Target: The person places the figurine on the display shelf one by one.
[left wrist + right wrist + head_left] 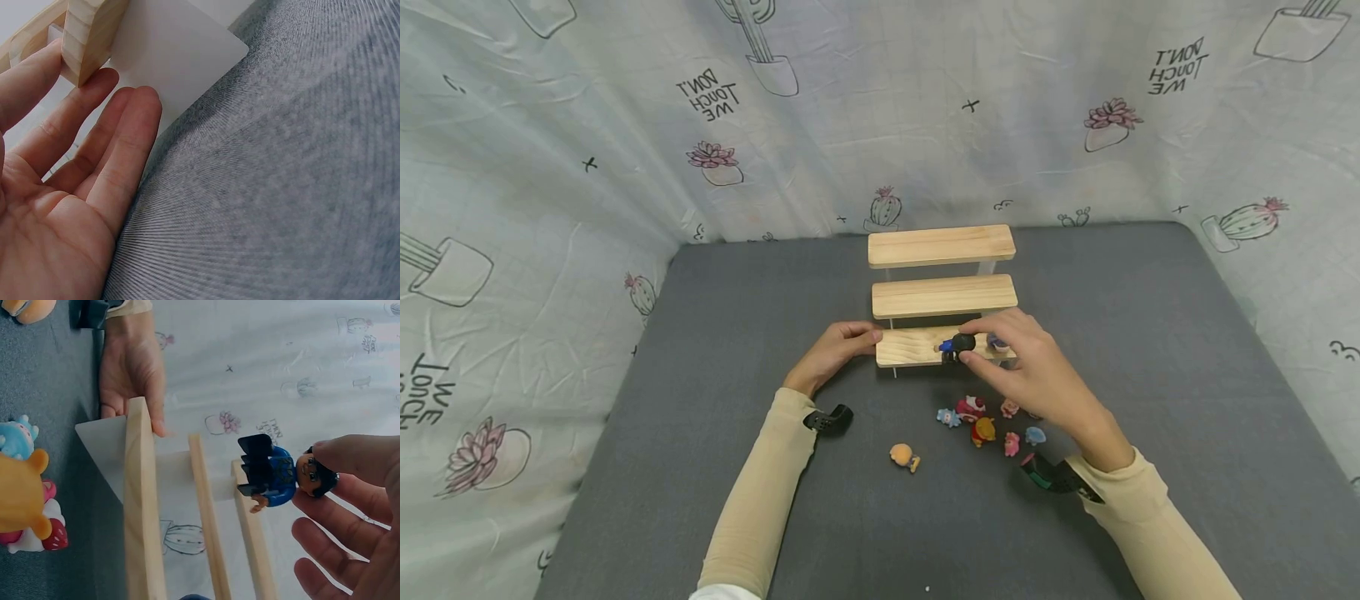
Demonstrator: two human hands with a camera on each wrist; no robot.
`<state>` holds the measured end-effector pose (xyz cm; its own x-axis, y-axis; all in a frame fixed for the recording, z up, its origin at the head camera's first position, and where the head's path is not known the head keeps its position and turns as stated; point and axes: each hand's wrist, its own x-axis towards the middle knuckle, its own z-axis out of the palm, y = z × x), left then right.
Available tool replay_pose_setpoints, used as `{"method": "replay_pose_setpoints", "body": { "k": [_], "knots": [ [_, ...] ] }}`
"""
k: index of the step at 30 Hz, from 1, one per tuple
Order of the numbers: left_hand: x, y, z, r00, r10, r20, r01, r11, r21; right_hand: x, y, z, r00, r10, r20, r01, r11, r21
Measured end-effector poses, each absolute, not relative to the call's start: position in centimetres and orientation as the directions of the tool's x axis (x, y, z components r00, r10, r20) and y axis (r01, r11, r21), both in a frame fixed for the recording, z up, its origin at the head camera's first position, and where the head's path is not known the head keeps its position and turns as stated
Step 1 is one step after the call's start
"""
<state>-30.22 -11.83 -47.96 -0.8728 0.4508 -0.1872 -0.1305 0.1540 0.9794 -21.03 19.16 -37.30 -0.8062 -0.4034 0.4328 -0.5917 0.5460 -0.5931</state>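
Observation:
My right hand (1037,367) pinches a small toy figure (275,472) by its black-haired head, between thumb and fingers. The figure has a blue top and black legs, and is tipped sideways above the lowest board of a three-tier wooden shelf (910,347). My left hand (838,350) holds the left end of that board, thumb on top and index finger underneath, as the left wrist view shows. At the board's right end stands another small figure (997,342), partly hidden by my right hand.
On the grey table (700,375) in front of the shelf lie several toy figures, among them a yellow one (982,431), a blue one (948,417) and a pink one (1012,443). An orange-headed figure (902,454) lies apart, nearer. A printed curtain (850,125) hangs behind.

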Motion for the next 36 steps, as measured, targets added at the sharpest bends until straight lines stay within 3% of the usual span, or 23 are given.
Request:
{"method": "replay_pose_setpoints", "body": {
  "k": [8, 19, 36],
  "knots": [
    [-30.4, -11.8, -48.1, -0.871, 0.457, -0.180, -0.127, 0.143, 0.982, -22.0, 19.3, -37.7, -0.816, -0.318, 0.483, -0.572, 0.565, -0.595],
    [-30.3, -11.9, -48.0, -0.875, 0.448, -0.185, -0.134, 0.143, 0.981, -22.8, 19.4, -38.7, -0.827, -0.306, 0.471, -0.553, 0.589, -0.589],
    [-30.5, -12.1, -48.2, -0.866, 0.463, -0.189, -0.145, 0.129, 0.981, -23.3, 19.7, -39.3, -0.887, -0.272, 0.373, -0.458, 0.621, -0.636]
  ]
}}
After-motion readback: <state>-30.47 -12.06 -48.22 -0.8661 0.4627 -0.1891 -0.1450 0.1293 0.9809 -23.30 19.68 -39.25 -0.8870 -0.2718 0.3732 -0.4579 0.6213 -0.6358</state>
